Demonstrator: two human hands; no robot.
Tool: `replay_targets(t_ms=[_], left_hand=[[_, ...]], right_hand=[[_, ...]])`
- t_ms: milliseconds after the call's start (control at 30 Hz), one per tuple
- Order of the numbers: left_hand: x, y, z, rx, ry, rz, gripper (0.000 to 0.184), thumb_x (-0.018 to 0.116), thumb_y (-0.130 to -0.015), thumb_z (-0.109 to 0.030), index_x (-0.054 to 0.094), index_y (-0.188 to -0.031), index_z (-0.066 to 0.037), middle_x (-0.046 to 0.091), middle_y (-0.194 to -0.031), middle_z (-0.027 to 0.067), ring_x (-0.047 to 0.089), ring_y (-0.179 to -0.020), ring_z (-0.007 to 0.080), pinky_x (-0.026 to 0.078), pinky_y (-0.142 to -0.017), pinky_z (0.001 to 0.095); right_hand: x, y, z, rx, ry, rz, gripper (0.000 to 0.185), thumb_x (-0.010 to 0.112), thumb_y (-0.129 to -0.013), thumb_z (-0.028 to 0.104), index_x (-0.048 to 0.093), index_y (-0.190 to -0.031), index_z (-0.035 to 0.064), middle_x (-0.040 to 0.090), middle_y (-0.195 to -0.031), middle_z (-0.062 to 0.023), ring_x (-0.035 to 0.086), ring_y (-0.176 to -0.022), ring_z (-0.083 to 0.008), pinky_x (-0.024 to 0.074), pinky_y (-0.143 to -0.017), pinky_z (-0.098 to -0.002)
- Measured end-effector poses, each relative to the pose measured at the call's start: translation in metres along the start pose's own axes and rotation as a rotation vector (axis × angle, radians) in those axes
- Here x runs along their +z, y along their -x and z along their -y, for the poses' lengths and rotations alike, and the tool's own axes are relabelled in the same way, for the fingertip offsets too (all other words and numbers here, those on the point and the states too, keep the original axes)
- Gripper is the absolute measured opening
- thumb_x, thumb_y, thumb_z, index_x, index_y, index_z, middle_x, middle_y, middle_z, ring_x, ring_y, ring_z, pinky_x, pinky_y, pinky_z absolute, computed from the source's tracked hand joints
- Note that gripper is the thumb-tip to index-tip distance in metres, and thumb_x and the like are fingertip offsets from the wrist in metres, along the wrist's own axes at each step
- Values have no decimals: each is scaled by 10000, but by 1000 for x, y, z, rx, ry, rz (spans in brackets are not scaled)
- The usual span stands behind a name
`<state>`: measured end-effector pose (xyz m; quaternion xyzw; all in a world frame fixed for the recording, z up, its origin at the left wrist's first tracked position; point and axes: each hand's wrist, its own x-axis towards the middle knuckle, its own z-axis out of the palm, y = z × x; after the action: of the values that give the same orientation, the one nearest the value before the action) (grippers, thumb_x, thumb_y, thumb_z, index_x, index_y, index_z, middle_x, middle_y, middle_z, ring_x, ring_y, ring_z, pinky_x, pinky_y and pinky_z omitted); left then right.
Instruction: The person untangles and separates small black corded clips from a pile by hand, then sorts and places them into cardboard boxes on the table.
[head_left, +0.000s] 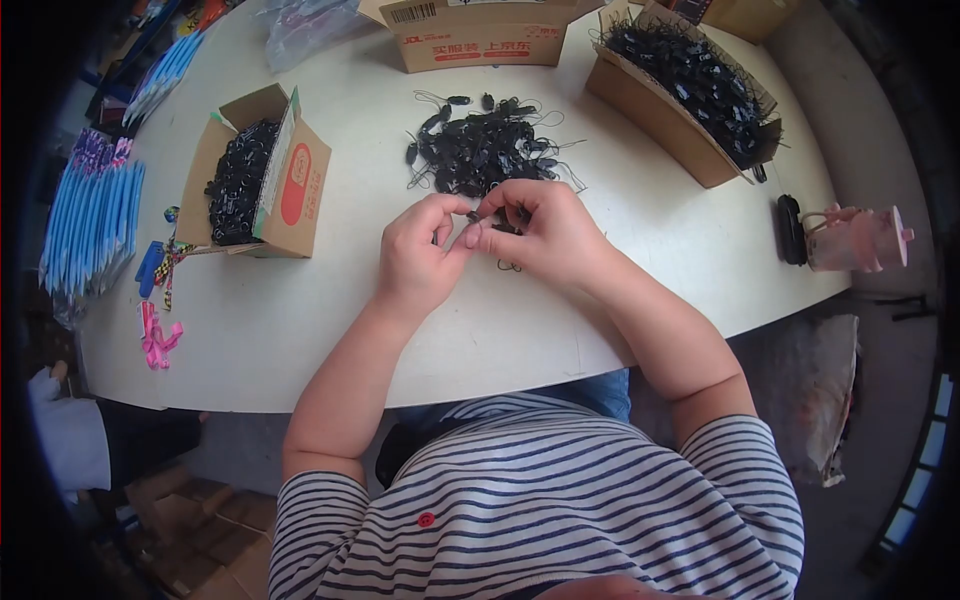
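My left hand (pixel 418 252) and my right hand (pixel 545 232) meet at the middle of the table, fingertips pinched together. Between them shows a bit of a small black clip (pixel 473 216), mostly covered by the fingers. More dark pieces peek out under my right palm, and I cannot tell whether they are held. Just beyond the fingers lies a loose pile of black cord-loop clips (pixel 485 145), their thin loops sticking out at the edges.
An open carton (pixel 308 200) of small black parts stands left. A long box (pixel 650 115) of black looped cords sits at the back right, near a pink cup (pixel 860 240) and a black case (pixel 791 230). Blue packets (pixel 95 220) and a pink ribbon (pixel 158 340) lie left.
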<state>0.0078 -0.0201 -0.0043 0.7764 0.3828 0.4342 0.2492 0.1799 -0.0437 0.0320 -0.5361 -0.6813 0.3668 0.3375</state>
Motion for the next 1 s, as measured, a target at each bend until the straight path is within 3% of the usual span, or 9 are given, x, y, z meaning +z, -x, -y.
replay_targets(t_ms=[33, 133, 267, 467, 633, 767, 1000], left_hand=[[1, 0, 0, 24, 2, -9, 218, 709, -673, -39, 577, -846, -43, 375, -544, 13, 379, -482, 106, 333, -449, 243], [2, 0, -1, -23, 40, 2, 166, 693, -713, -34, 587, -840, -32, 376, -549, -23, 349, -503, 64, 312, -475, 209], [3, -1, -1, -140, 131, 77, 96, 653, -781, -53, 596, -853, -26, 392, -575, -49, 335, -516, 45, 304, -501, 191], [8, -2, 3, -156, 541, 69, 133, 595, -849, -116, 588, -879, 13, 450, -598, -67, 407, -536, 49, 346, -489, 214], [-4, -1, 0, -499, 817, 195, 158, 534, -892, -162, 572, -886, -8, 430, -604, -72, 342, -506, 12, 271, -452, 178], [-4, -1, 2, -583, 972, 261, 143, 525, -898, -170, 556, -888, -30, 398, -589, -70, 279, -479, -5, 204, -427, 171], [-6, -6, -3, -716, 1072, 254, 122, 550, -877, -156, 552, -901, -37, 394, -576, -64, 294, -462, 14, 211, -420, 174]], right_hand=[[1, 0, -1, -41, 51, -1, 180, 657, -772, 165, 621, -807, -8, 547, -551, -81, 527, -417, -124, 399, -424, -262], [5, 0, 2, 86, -172, -25, 173, 667, -786, 159, 621, -814, -5, 493, -560, -8, 418, -521, -69, 370, -485, -232], [4, -1, -2, 2, -166, -73, 150, 661, -790, 146, 621, -814, 3, 501, -580, -4, 432, -551, -58, 372, -495, -224], [1, 0, -2, -53, -187, -133, 131, 654, -782, 119, 618, -838, 6, 522, -594, -4, 443, -553, -58, 379, -502, -219], [5, -3, -10, -138, -241, -162, 166, 672, -757, 108, 633, -893, 21, 540, -615, -41, 476, -563, -75, 403, -509, -235], [3, -1, -4, -191, -156, -109, 206, 692, -748, 114, 633, -924, 24, 586, -714, -74, 518, -619, -129, 434, -564, -259], [2, -2, -5, -256, -76, -123, 207, 697, -737, 128, 627, -899, 19, 612, -772, -120, 572, -670, -247, 461, -616, -310]])
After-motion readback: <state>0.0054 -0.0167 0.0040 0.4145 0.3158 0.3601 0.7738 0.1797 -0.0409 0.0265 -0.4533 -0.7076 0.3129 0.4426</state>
